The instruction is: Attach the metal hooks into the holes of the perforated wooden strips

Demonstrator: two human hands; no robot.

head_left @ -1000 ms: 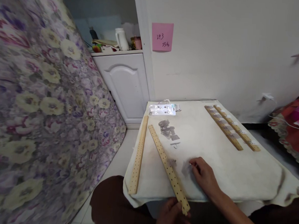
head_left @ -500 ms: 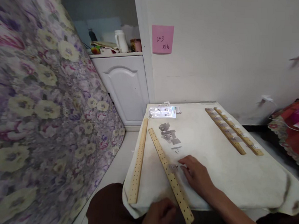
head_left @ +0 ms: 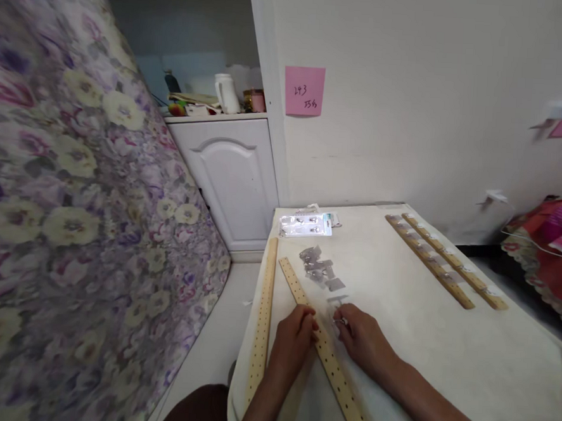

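Observation:
My right hand [head_left: 363, 335] pinches a clear adhesive hook [head_left: 333, 320], its fingertips hiding part of it. Facing it, my left hand [head_left: 293, 338] is closed, with curled fingers over the perforated wooden strip [head_left: 335, 372]. Whether the left fingertips grip anything cannot be made out. That strip lies slanted on the cloth-covered table. Just beyond my right fingertips lies another small hook [head_left: 337, 298]. Farther back is a loose pile of clear hooks [head_left: 316, 265]. A second wooden strip [head_left: 263, 317] lies along the left side of the table.
Two wooden strips with hooks, a near one [head_left: 428, 261] and a far one [head_left: 459, 263], lie at the right of the white tablecloth [head_left: 390, 369]. A clear blister pack [head_left: 305, 225] sits at the back. Floral curtain [head_left: 94, 224] hangs to the left; a wall stands behind.
My left hand has come up and forward onto the slanted strip. My right hand now pinches the hook that lay beside the strip. The view has tilted up slightly.

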